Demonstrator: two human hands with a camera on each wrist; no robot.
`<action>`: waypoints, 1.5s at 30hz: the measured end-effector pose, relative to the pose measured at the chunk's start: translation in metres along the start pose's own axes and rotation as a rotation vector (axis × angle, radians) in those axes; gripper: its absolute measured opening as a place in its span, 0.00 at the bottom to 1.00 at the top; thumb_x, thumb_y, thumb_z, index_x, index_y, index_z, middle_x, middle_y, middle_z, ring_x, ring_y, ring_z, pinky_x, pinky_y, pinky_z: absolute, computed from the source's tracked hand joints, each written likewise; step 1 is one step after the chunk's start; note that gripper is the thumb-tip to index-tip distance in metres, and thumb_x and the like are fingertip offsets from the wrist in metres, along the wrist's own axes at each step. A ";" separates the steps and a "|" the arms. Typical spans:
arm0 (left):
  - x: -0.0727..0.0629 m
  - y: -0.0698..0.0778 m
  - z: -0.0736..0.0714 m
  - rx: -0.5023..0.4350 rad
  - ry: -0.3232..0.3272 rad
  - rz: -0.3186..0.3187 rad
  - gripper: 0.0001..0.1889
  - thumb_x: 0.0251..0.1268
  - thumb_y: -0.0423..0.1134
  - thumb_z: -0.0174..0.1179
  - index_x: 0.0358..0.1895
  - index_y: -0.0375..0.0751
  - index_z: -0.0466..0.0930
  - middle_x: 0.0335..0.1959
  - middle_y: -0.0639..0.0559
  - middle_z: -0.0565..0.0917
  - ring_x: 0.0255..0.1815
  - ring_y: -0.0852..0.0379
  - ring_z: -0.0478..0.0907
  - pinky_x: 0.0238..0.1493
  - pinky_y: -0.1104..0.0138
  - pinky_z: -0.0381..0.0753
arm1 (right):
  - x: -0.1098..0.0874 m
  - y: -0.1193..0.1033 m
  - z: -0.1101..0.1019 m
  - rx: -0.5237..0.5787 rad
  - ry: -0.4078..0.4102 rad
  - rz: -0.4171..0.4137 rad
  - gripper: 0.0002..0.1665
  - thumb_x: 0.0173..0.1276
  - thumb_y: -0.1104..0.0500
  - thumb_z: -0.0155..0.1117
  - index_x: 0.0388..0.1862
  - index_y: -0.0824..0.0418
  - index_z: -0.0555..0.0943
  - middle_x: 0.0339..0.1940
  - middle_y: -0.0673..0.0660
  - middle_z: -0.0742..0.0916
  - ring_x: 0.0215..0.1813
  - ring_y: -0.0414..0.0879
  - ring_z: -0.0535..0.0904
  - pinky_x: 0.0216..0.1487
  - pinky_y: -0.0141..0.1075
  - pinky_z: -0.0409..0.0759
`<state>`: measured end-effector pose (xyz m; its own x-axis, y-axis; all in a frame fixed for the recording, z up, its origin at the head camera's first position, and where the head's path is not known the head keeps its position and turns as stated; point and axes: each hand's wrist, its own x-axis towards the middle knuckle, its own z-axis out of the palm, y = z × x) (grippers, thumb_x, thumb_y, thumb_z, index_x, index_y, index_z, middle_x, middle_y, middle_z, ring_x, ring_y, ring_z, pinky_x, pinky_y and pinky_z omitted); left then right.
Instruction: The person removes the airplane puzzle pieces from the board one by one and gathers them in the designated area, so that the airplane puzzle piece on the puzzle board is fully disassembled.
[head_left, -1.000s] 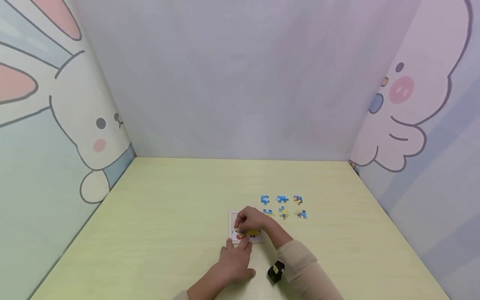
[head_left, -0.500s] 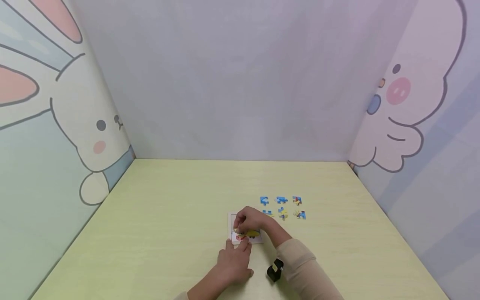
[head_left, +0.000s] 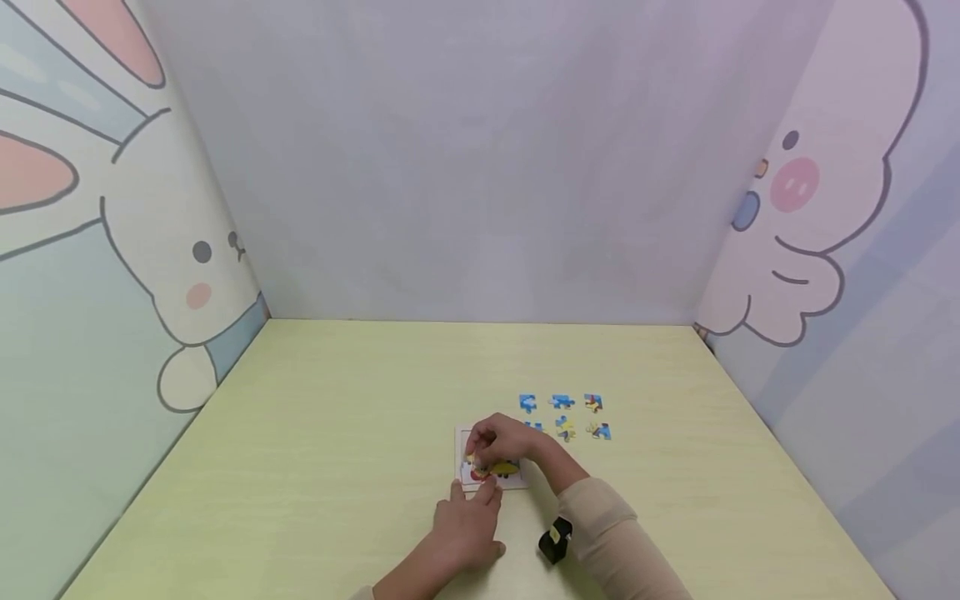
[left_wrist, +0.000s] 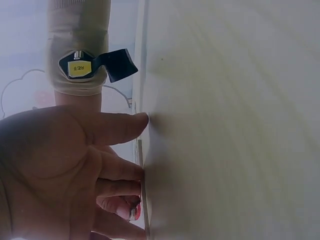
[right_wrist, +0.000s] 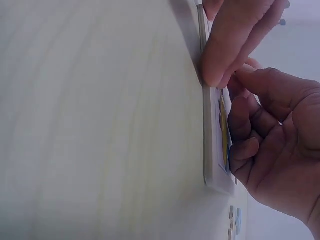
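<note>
A small jigsaw puzzle in a pale flat frame (head_left: 458,450) lies near the front of the table, partly covered by both hands. Over its left half, my right hand (head_left: 504,439) pinches a small puzzle piece (head_left: 471,458) between thumb and fingertips, low over the picture. Yellow and red picture parts show beside the fingers, among them a yellow part (head_left: 506,469) at the right. My left hand (head_left: 468,529) lies with spread, straight fingers, the fingertips pressing on the frame's near edge. In the right wrist view, left fingers (right_wrist: 227,45) rest on the frame's rim (right_wrist: 207,145).
Several loose puzzle pieces lie in two rows behind and right of the frame, such as a blue one (head_left: 562,402) and a red-and-yellow one (head_left: 593,402). A black device (head_left: 556,540) is strapped at the right sleeve (head_left: 600,512). Cloth walls (head_left: 480,167) enclose the table.
The right fingers shift slightly over the left part of the puzzle, still with the piece. The left hand stays at the frame's near edge. The head view drifts a little.
</note>
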<state>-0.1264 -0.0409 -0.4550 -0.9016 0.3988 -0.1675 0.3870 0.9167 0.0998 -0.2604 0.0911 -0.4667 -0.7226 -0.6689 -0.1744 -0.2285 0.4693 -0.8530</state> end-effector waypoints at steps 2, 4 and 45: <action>0.000 -0.002 0.000 -0.003 -0.009 0.007 0.36 0.55 0.56 0.70 0.66 0.45 0.76 0.69 0.55 0.72 0.63 0.29 0.70 0.44 0.47 0.79 | -0.001 0.003 -0.001 0.034 0.042 -0.016 0.06 0.66 0.69 0.63 0.39 0.64 0.85 0.24 0.49 0.81 0.27 0.41 0.71 0.31 0.32 0.71; 0.001 -0.005 0.001 -0.017 -0.025 0.011 0.36 0.55 0.56 0.70 0.67 0.45 0.76 0.70 0.56 0.71 0.64 0.29 0.70 0.45 0.46 0.79 | -0.002 0.008 -0.002 0.078 0.086 -0.038 0.07 0.68 0.69 0.61 0.41 0.65 0.85 0.25 0.50 0.80 0.27 0.41 0.71 0.31 0.33 0.71; 0.001 0.002 0.005 0.013 -0.059 -0.057 0.37 0.56 0.56 0.70 0.70 0.50 0.73 0.74 0.60 0.66 0.68 0.32 0.65 0.40 0.46 0.81 | -0.079 0.031 -0.020 0.182 0.387 0.012 0.08 0.69 0.67 0.63 0.44 0.71 0.81 0.28 0.52 0.78 0.31 0.45 0.71 0.30 0.33 0.70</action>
<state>-0.1259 -0.0382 -0.4595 -0.9097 0.3461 -0.2296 0.3378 0.9382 0.0760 -0.2238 0.1704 -0.4697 -0.9238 -0.3824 -0.0170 -0.1248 0.3429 -0.9310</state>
